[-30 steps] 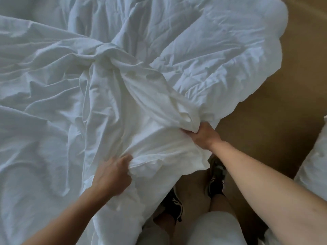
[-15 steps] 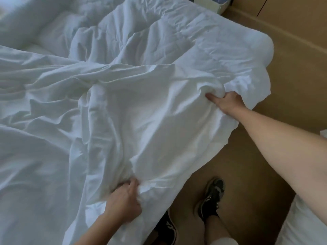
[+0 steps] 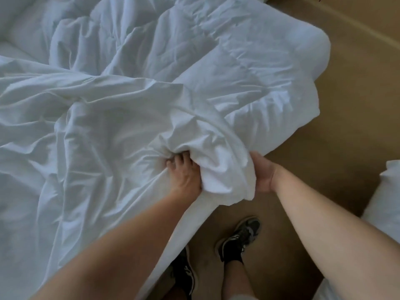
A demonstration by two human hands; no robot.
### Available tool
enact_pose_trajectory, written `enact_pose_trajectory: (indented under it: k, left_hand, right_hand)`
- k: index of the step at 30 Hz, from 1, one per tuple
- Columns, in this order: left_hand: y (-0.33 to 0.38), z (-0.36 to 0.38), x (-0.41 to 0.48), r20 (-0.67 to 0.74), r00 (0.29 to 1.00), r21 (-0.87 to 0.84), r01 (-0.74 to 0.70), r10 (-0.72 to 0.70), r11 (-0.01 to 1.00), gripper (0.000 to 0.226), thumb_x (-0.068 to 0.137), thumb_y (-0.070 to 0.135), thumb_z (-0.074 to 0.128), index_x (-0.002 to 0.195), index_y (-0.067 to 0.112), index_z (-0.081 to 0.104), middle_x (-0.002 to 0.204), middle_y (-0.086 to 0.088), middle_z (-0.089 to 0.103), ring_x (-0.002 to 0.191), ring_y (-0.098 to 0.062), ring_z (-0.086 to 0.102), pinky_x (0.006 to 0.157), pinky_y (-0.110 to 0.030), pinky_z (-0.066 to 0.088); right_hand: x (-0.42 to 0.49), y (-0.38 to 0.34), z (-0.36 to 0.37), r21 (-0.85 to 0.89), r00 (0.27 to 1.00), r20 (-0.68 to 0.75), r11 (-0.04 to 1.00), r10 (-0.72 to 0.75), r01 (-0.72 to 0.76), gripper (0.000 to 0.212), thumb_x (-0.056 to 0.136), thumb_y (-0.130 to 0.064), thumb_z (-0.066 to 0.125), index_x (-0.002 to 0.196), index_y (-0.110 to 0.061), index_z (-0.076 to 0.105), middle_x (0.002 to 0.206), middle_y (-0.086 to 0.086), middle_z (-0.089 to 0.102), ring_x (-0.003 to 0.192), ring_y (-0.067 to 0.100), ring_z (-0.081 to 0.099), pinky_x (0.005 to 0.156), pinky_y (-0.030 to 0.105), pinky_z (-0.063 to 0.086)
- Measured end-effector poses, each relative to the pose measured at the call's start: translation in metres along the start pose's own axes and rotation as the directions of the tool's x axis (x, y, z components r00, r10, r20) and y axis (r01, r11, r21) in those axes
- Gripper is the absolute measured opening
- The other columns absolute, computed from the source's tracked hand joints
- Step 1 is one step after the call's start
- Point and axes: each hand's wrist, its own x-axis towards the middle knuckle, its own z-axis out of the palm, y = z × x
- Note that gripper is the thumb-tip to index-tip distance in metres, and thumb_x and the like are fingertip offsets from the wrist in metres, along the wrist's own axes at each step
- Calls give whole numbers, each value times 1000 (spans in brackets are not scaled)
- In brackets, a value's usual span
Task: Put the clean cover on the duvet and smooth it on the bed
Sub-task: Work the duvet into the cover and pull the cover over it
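At the bed's near edge, the white cover [image 3: 129,131] lies crumpled across the bed [image 3: 8,50], and a thick wad of it is bunched between the two hands. The left hand [image 3: 184,176] is clamped on the wad's left side, its fingers curled into a fold. The right hand [image 3: 263,174] holds the wad's right side, palm toward the camera, thumb on the cloth and fingers hidden behind it. The puffy duvet [image 3: 249,68] lies beyond the wad, its corner hanging over the bed's right edge above the tan floor [image 3: 346,126]. Below, two dark shoes [image 3: 240,239] stand on the floor; their white side marks are too blurred to read. More white bedding [image 3: 387,191] shows at the right.
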Motion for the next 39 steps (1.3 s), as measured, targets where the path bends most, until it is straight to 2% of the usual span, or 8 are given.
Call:
enact_pose_trajectory:
  k: [7, 14, 21, 28, 31, 33, 35, 39]
  left_hand:
    - [3, -17, 16, 239, 950, -46, -195, 200, 980, 35, 92, 23, 60, 126, 16, 59, 121, -7, 67, 108, -31, 64, 94, -41, 51]
    - [-1, -83, -6, 407, 853, -273, -228, 327, 934, 35, 72, 9, 57, 104, 24, 56, 99, 0, 64, 92, -28, 62, 66, -31, 41]
    - [-2, -98, -9, 459, 838, -388, -108, 293, 916, 19, 65, 18, 49, 80, 30, 44, 82, 3, 56, 75, -21, 56, 58, -25, 36]
    - [6, -94, -20, 567, 761, -501, 17, 314, 865, 28, 73, 25, 59, 100, 24, 54, 87, 7, 57, 83, -17, 58, 67, -27, 44]
    - [-18, -108, 8, 505, 804, -836, 366, 314, 409, 34, 75, 38, 77, 95, 15, 62, 84, 2, 64, 72, -12, 60, 64, -28, 50]
    - [-44, -121, 42, 445, 892, -893, 448, -74, 34, 47, 71, 53, 82, 91, 15, 63, 82, -5, 63, 62, -14, 58, 55, -28, 48]
    - [-78, -133, 81, 443, 806, -894, 366, -393, -258, 51, 76, 61, 75, 102, 19, 61, 94, -7, 60, 73, -17, 60, 59, -32, 54]
    - [-142, -136, 140, 576, 634, -791, 275, -515, -546, 40, 81, 50, 79, 102, 22, 59, 104, -6, 55, 92, -22, 60, 77, -42, 60]
  right_hand:
    - [24, 8, -22, -367, 923, -318, 926, -218, 92, 14, 100, -22, 58, 97, -17, 72, 101, 4, 74, 99, 21, 68, 92, 36, 54]
    - [44, -28, -50, -606, 821, -359, 780, -444, 157, 38, 87, -14, 67, 53, -1, 55, 56, 9, 53, 59, 17, 46, 59, 30, 36]
    - [13, -91, -74, -722, 741, -329, 662, -586, 202, 62, 78, -59, 62, 46, -14, 34, 43, -5, 30, 41, 7, 25, 42, 18, 22]
    - [10, -115, -83, -370, 743, -565, 915, -357, 159, 38, 90, -55, 65, 83, -19, 63, 78, -3, 63, 71, 11, 59, 59, 26, 43]
    - [14, -136, -73, -263, 899, -373, 955, -229, 134, 46, 88, -61, 64, 106, -20, 74, 102, 5, 76, 95, 27, 72, 85, 42, 56]
    - [22, -158, -62, -334, 939, -279, 937, -203, 104, 73, 77, -74, 65, 118, -14, 72, 114, 12, 74, 105, 34, 71, 100, 51, 52]
    - [33, -181, -40, -453, 950, -230, 887, -211, 88, 78, 72, -78, 66, 115, -13, 72, 111, 10, 75, 103, 31, 72, 98, 49, 54]
    - [69, -207, 27, -745, 945, -86, 650, -316, 149, 58, 73, -71, 73, 93, -17, 71, 91, -6, 71, 84, 15, 68, 77, 32, 54]
